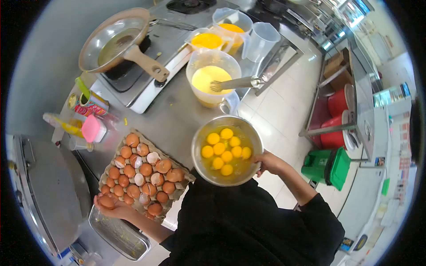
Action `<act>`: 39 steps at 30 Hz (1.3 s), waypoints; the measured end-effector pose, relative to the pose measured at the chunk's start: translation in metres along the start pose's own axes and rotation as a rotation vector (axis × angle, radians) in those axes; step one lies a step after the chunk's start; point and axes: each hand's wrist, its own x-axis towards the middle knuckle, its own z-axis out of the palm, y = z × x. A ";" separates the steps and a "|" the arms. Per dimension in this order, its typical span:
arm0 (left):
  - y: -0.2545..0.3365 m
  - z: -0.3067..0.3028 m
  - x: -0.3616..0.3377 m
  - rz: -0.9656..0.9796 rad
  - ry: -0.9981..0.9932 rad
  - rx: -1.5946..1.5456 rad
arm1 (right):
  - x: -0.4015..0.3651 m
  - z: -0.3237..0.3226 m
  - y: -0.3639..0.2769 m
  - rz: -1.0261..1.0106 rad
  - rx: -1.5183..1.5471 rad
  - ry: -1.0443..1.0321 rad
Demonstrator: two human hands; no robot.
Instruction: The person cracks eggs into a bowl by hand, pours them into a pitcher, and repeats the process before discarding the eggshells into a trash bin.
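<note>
My left hand (116, 208) is wrapped round a brown egg (106, 202) at the lower left corner of a cardboard egg tray (181, 185). Whole brown eggs and broken shells (152, 158) lie in the tray. My right hand (265, 163) grips the right rim of a metal bowl (246, 175), with its fingertips at the edge. Several unbroken yolks (226, 156) float in clear egg white inside the bowl. The bowl is beside the tray, close against the black shirt.
A jug of yellow liquid (208, 77) holds a whisk (235, 84). Behind it stand more plastic jugs (262, 42). A pan (100, 53) rests on the stove (146, 95). Cans (95, 104) and a pink-lidded tub (93, 128) are at left, a metal tray (120, 235) below.
</note>
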 end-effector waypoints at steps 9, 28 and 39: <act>-0.009 0.033 0.005 -0.011 -0.162 -0.146 | -0.037 -0.099 0.016 -0.152 0.299 0.525; 0.006 0.056 -0.017 0.081 0.041 -0.017 | 0.032 -0.272 -0.280 -0.669 0.100 0.747; -0.002 0.049 -0.018 0.075 0.011 0.009 | 0.052 -0.308 -0.316 -0.639 0.083 0.673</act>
